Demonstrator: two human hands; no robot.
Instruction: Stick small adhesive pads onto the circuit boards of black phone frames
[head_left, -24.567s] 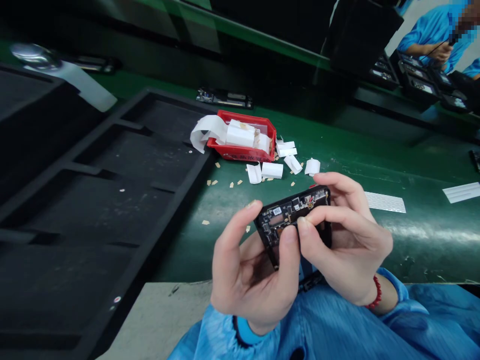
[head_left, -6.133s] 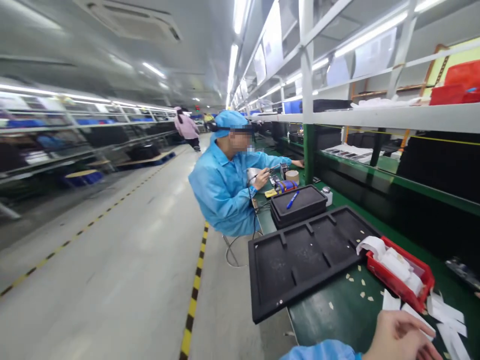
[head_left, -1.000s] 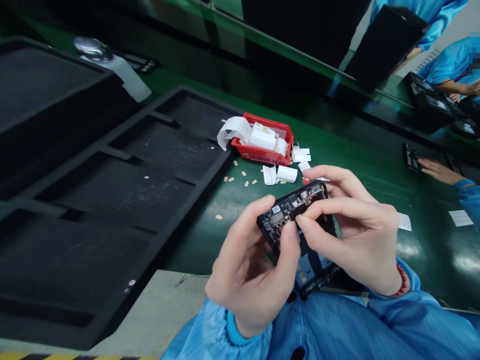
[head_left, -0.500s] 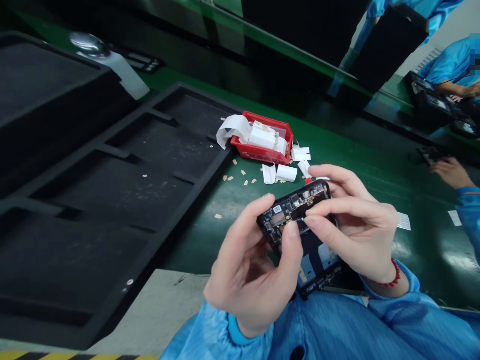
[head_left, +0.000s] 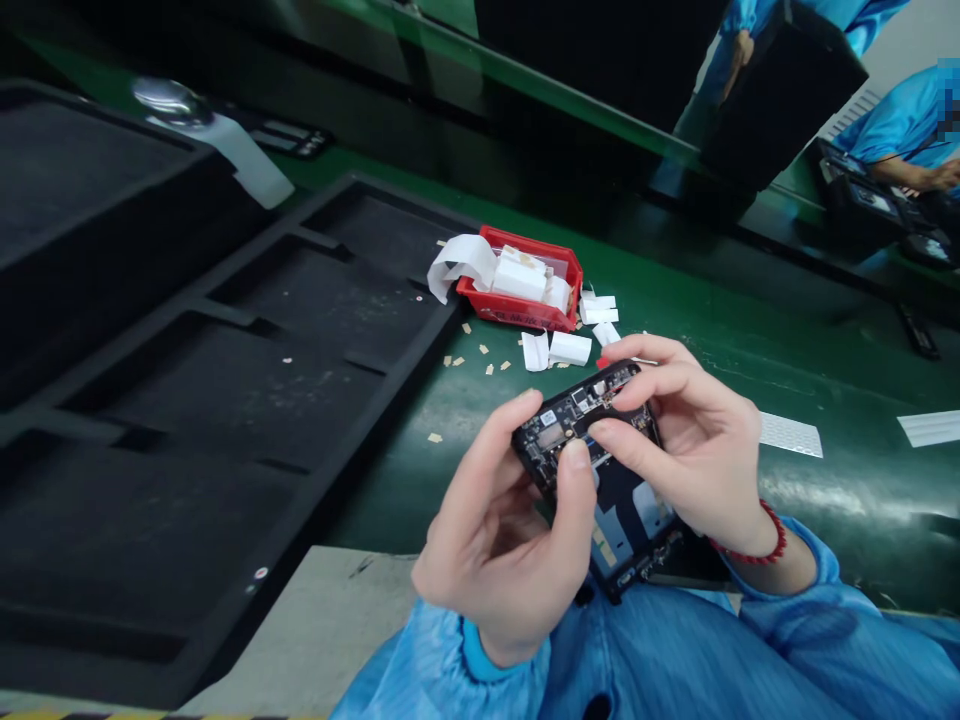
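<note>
Opened device (head_left: 626,495), black-framed, in hand above the near edge of the worktop (head_left: 712,310). Left hand (head_left: 499,535) closed round its left side, thumb over the board face, fingers behind. Right hand (head_left: 697,450) curled in from the right; thumb and a finger over the circuit board (head_left: 574,410), tips slightly apart; cannot tell whether anything sits between them. Thumbs nearly meet.

Key relation: long axis runs from the far, board-bearing end back toward the body, slanting rightward. Both hands flank the far end; neither clearly nearer.

Beyond: white paper pieces (head_left: 570,348) just past the hands, red bin (head_left: 536,318) behind them, black tray (head_left: 225,400) to the left, perforated strip (head_left: 791,436) to the right.
</note>
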